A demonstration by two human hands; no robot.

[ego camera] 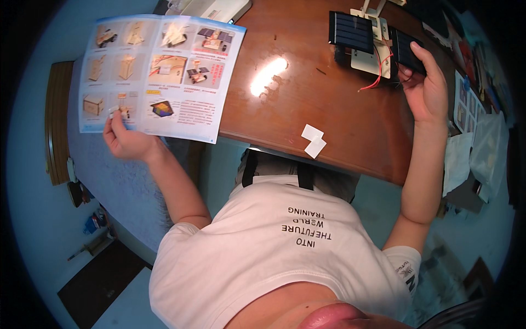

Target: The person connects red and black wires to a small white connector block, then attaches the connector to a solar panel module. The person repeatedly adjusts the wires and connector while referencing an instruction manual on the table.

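Note:
At the left, my left hand [129,137] pinches a small white piece [114,110] between thumb and finger, over the lower edge of a printed instruction sheet [164,78] with pictures of wooden models. At the upper right, my right hand [425,82] grips the right-hand solar panel [407,49] of a wooden model, thumb on its edge. The left-hand solar panel [352,31] stands out on the other side of the model's pale body [367,63]. Red wires [376,82] hang from the model. Two white square pieces [314,141] touch each other near the table's front edge.
The glossy brown wooden table [267,115] bears small dark bits. A white case [218,9] lies behind the sheet. Papers [468,103] and a clear plastic bag [489,148] are at the right. Blue fabric [111,177] extends at the left.

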